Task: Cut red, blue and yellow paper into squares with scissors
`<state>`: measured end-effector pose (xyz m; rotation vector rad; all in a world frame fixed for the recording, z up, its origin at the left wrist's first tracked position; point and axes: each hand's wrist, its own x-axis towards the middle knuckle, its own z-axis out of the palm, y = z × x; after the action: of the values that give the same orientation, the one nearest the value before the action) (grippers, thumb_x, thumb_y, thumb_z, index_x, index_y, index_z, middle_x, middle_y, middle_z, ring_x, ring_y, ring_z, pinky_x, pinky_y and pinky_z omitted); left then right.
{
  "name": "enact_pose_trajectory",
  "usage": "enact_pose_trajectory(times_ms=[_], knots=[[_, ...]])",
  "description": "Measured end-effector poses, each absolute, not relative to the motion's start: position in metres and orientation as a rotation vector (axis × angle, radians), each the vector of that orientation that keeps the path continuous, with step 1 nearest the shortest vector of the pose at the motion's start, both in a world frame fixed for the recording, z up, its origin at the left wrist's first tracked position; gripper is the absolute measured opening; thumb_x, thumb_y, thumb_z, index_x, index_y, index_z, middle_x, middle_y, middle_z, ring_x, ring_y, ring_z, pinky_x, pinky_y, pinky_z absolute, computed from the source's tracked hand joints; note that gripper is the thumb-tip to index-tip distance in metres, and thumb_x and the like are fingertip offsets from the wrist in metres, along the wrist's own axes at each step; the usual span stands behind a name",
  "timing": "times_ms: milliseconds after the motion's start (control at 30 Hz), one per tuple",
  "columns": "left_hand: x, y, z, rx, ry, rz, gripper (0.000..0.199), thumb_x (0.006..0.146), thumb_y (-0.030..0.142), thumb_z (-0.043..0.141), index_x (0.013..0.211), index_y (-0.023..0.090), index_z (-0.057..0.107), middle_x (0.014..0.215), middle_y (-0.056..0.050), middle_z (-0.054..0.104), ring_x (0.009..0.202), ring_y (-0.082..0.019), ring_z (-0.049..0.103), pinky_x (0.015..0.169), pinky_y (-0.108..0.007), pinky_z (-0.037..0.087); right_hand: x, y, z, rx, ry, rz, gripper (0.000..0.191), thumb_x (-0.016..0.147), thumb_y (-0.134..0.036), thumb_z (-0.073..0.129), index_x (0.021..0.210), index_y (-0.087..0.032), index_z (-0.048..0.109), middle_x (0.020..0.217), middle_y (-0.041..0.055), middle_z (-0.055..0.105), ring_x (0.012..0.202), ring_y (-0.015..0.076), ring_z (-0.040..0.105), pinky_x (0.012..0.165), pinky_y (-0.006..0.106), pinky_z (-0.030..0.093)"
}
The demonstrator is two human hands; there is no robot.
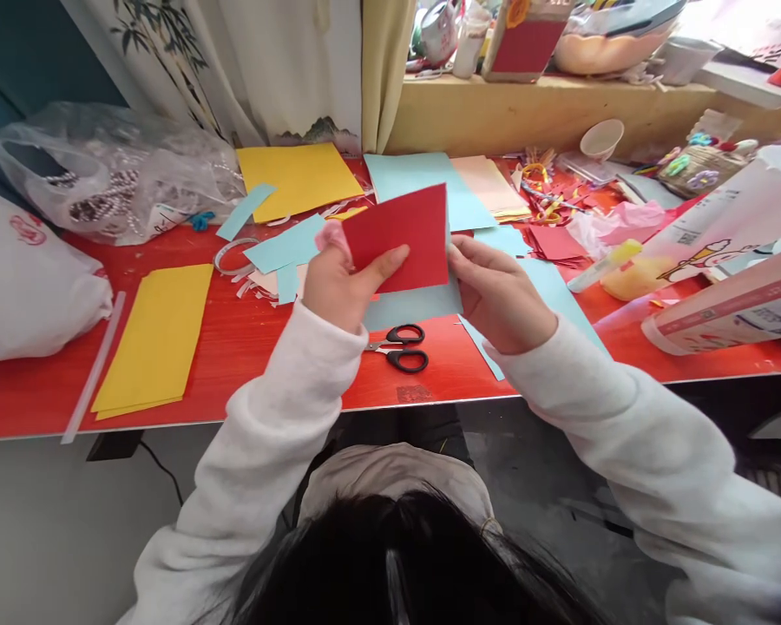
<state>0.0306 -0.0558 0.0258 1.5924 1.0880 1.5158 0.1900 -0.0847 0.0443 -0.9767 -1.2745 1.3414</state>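
Note:
In the head view, my left hand (342, 282) is closed on a red paper rectangle (407, 234), its thumb lying flat across the front. My right hand (498, 286) pinches at the paper's right edge, where a strip of light blue shows. A light blue sheet (416, 305) shows below and behind the red; whether the two are joined I cannot tell. Something pink (331, 236) sticks out behind my left hand. Below the paper, black-handled scissors (407, 347) lie on the red table (247, 347), their blades partly hidden by my left sleeve.
Yellow paper strips (160, 338) lie left, a yellow sheet (299, 178) and light blue sheets (397, 178) behind. Paper scraps and a tape ring (231, 256) surround the hands. Plastic cups (735, 295) stand right. A clear bag (136, 165) and a white bag (32, 278) occupy the left.

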Motion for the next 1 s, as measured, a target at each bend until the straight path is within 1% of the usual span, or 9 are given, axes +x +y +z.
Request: enact_pose_trajectory(times_ms=[133,233,300,433,533,633,700,833,1000], knots=[[0.044,-0.058,0.010,1.528,1.089,1.401,0.043,0.062,0.044,0.073,0.091,0.018,0.056,0.092,-0.007,0.063,0.092,-0.024,0.062,0.082,-0.040,0.052,0.183,-0.101,0.036,-0.995,-1.216,1.418,0.035,0.081,-0.050,0.051,0.103,-0.024,0.061,0.096,0.0029,0.068,0.092,0.0211,0.064,0.070,0.033,0.056],[0.044,-0.067,0.009,1.533,0.990,1.415,0.054,0.062,0.039,0.074,0.107,0.022,0.050,0.098,-0.006,0.061,0.092,-0.021,0.062,0.078,-0.035,0.053,0.185,-0.104,0.031,-0.985,-1.232,1.345,0.032,0.074,-0.040,0.064,0.101,-0.022,0.061,0.100,0.0035,0.068,0.091,0.0215,0.064,0.075,0.034,0.056],[0.040,-0.072,0.013,1.505,0.969,1.380,0.052,0.065,0.039,0.071,0.110,0.023,0.050,0.091,-0.004,0.063,0.085,-0.019,0.063,0.073,-0.032,0.053,0.187,-0.106,0.029,-0.962,-1.236,1.335,0.031,0.073,-0.035,0.067,0.099,-0.021,0.061,0.100,0.0035,0.068,0.089,0.0213,0.065,0.076,0.035,0.055],[0.027,-0.076,0.023,1.595,1.092,1.248,0.022,0.071,0.040,0.065,0.078,0.019,0.062,0.064,0.001,0.059,0.062,-0.013,0.057,0.064,-0.028,0.050,0.190,-0.109,0.028,-0.967,-1.233,1.373,0.027,0.074,-0.031,0.067,0.097,-0.020,0.060,0.096,0.0033,0.069,0.084,0.0205,0.066,0.073,0.035,0.056],[0.022,-0.078,0.021,1.602,1.177,1.188,0.023,0.068,0.039,0.068,0.062,0.018,0.059,0.052,0.003,0.050,0.053,-0.010,0.047,0.055,-0.026,0.044,0.190,-0.113,0.027,-1.014,-1.227,1.355,0.019,0.076,-0.030,0.065,0.091,-0.019,0.062,0.094,0.0029,0.070,0.085,0.0195,0.066,0.073,0.032,0.056],[0.024,-0.081,0.018,1.543,1.229,1.189,0.034,0.064,0.040,0.070,0.050,0.018,0.049,0.047,0.005,0.041,0.048,-0.008,0.039,0.047,-0.024,0.036,0.189,-0.115,0.026,-1.071,-1.242,1.314,0.016,0.077,-0.030,0.063,0.087,-0.018,0.065,0.091,0.0025,0.070,0.083,0.0181,0.065,0.071,0.030,0.055],[0.025,-0.083,0.017,1.518,1.226,1.198,0.036,0.063,0.040,0.071,0.048,0.018,0.048,0.046,0.005,0.040,0.047,-0.008,0.039,0.046,-0.023,0.035,0.188,-0.117,0.025,-1.080,-1.242,1.312,0.017,0.077,-0.031,0.063,0.089,-0.019,0.066,0.090,0.0023,0.070,0.081,0.0179,0.065,0.069,0.029,0.055],[0.027,-0.087,0.020,1.380,1.184,1.256,0.019,0.064,0.034,0.072,0.062,0.018,0.061,0.055,0.004,0.056,0.055,-0.010,0.053,0.052,-0.022,0.043,0.188,-0.119,0.023,-1.086,-1.217,1.343,0.022,0.076,-0.032,0.064,0.093,-0.020,0.066,0.091,0.0026,0.070,0.080,0.0190,0.065,0.067,0.031,0.054],[0.022,-0.086,0.019,1.501,1.276,1.232,0.027,0.063,0.039,0.071,0.053,0.018,0.058,0.044,0.006,0.048,0.045,-0.006,0.048,0.046,-0.020,0.041,0.187,-0.121,0.021,-1.131,-1.168,1.344,0.021,0.077,-0.036,0.062,0.088,-0.020,0.068,0.084,0.0016,0.069,0.075,0.0159,0.063,0.062,0.026,0.052]])
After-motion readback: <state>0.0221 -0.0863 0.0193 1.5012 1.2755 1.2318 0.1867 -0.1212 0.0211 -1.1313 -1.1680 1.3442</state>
